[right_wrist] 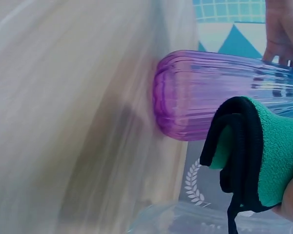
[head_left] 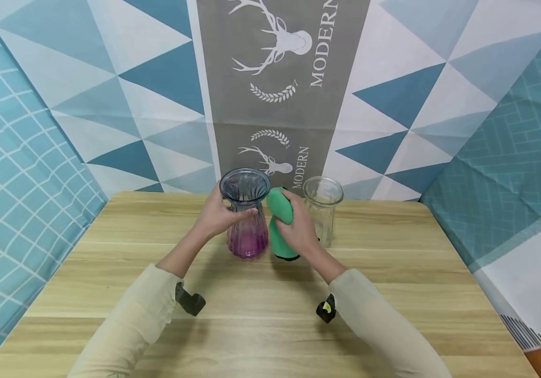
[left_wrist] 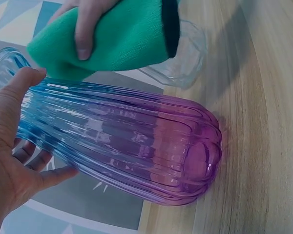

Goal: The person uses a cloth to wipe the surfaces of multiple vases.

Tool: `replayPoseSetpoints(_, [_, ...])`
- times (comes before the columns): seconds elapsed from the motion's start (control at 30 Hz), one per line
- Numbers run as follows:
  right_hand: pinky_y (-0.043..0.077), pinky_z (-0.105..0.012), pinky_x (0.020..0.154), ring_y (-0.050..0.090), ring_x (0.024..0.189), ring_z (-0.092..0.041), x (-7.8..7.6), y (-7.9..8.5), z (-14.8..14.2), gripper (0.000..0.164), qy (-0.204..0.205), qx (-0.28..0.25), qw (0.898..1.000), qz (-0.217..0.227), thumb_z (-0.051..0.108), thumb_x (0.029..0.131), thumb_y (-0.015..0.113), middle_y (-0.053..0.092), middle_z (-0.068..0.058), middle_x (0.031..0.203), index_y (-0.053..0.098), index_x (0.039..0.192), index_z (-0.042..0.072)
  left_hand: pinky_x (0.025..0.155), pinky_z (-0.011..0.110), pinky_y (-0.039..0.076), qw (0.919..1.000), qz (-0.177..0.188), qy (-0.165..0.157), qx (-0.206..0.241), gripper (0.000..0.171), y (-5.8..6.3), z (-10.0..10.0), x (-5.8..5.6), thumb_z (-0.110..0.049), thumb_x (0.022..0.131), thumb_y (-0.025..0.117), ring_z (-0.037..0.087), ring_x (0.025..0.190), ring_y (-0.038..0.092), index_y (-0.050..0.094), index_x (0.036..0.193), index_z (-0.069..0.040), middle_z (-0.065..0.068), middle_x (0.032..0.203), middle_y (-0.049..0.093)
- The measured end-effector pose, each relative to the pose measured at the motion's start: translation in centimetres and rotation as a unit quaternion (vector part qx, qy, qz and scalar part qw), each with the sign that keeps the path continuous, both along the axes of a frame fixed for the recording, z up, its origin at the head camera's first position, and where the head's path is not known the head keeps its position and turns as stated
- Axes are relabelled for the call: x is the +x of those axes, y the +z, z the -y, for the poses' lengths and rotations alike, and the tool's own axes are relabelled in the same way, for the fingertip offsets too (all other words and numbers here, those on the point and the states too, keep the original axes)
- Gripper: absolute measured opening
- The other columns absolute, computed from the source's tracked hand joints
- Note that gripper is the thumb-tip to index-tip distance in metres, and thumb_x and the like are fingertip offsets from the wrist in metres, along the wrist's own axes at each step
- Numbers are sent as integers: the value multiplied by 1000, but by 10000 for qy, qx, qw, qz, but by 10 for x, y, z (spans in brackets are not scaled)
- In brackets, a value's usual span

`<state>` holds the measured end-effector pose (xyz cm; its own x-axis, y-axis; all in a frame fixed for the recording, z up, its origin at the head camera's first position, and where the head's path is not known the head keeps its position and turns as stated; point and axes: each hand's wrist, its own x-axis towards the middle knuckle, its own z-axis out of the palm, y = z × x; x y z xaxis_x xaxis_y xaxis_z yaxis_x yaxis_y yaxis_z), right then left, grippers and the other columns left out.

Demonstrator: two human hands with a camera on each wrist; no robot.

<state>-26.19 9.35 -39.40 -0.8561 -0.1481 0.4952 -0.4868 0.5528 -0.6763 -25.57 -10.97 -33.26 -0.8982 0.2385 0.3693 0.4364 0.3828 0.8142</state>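
A ribbed glass vase (head_left: 247,231), blue at the flared rim and purple at the base, stands upright near the table's back edge. My left hand (head_left: 218,214) grips it around the neck, the thumb lying across the front in the head view. In my right hand (head_left: 300,227) is a folded green cloth (left_wrist: 112,44) with black edging, pinched between thumb and fingers. The cloth is right beside the vase's upper side. Behind the right hand stands a clear glass vase (head_left: 324,195), partly hidden by that hand.
The wooden table (head_left: 261,325) ends at a patterned wall covering (head_left: 157,94) close behind both vases. Teal checked fabric hangs at the left side. Each wrist carries a small black camera mount (head_left: 190,300).
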Motion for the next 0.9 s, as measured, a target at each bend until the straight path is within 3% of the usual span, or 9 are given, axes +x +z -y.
replayPoseSetpoints(0.17, [49,-46,92,54,114,-29,-3,1,5,58,105,277,9994,-172,4,82,66,52,-13,132,45,135,9,107,51,36,9999,-56,-137,81,78,0,-2,-1,-10,72,80,34,126,44,38,138,-4,19,132,49])
replayPoseSetpoints(0.47, [49,-47,92,55,112,-31,-2,-12,4,61,119,1151,9923,434,6,81,69,53,-15,130,44,136,8,107,52,35,9994,-73,-240,218,78,-2,-1,-2,-6,71,80,35,125,46,38,137,-3,20,131,50])
replayPoseSetpoints(0.67, [49,-44,94,55,111,-29,-2,-26,-5,59,339,1816,9779,975,4,79,70,57,-12,123,46,133,7,107,54,35,9999,38,-122,55,79,0,0,0,-10,73,79,36,126,44,37,139,-5,20,133,49])
replayPoseSetpoints(0.9, [48,-46,94,55,113,-29,1,-32,-11,59,478,2597,9552,1337,5,79,69,56,-14,126,46,133,10,108,54,34,9999,112,-45,10,81,0,0,0,-10,73,79,36,127,43,34,140,-4,20,133,48])
